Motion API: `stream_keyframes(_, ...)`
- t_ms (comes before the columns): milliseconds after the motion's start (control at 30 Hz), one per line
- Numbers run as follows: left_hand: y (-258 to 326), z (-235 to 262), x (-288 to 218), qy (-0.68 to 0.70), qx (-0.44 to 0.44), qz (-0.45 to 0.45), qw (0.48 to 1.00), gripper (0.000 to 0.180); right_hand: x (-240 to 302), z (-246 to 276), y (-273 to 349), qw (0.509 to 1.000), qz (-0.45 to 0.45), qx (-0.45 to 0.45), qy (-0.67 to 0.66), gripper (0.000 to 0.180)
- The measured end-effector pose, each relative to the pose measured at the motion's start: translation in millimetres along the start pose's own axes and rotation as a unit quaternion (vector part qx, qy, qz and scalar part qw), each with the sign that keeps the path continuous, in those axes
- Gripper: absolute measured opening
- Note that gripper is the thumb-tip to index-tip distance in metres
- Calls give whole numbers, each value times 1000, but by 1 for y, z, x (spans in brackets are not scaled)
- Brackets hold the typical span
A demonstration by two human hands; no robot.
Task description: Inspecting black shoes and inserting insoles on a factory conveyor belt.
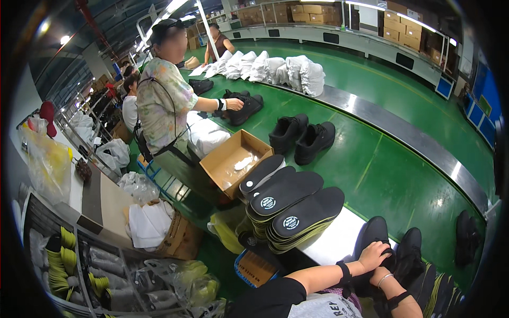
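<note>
Two hands (373, 257) touch one black shoe (372, 230), one second shoe (410, 242) beside it.

Near shoe (373, 231) black. Insoles (314, 212) black, yellow-green edged, round white prints (291, 222). Belt (366, 164) green. Carton (225, 152) brown.

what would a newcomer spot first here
Probably the stacked black insoles with yellow-green edges, mid-picture, beside the open cardboard box. Next, the long green belt behind them, carrying a pair of black shoes. At lower right, the left hand is on a black shoe, the right hand close by.
</note>
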State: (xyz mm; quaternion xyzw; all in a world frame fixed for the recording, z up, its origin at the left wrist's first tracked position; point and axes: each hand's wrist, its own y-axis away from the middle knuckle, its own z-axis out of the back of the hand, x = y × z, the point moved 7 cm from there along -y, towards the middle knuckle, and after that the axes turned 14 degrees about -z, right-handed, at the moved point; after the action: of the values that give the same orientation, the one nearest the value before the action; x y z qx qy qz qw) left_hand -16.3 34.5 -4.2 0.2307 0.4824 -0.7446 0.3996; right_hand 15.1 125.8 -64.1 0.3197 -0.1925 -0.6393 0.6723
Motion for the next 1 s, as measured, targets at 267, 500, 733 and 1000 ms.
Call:
stream_keyframes(267, -1, 1, 0, -7, 1, -10, 1000, 26, 8, -19, -10, 987, 51, 82, 125, 44)
stream_keyframes(500, 0, 0, 0, 3, 6, -9, 1000, 25, 3, -13, -3, 982, -107, 61, 142, 40)
stream_keyframes(733, -2, 4, -2, -2, 4, -15, 1000, 25, 13, -5, 13, 973, -31, 56, 220, 34)
stream_keyframes(1000, -2, 4, -3, -2, 3, -14, 1000, 23, -3, -22, 48, 983, 120, 122, 63, 50)
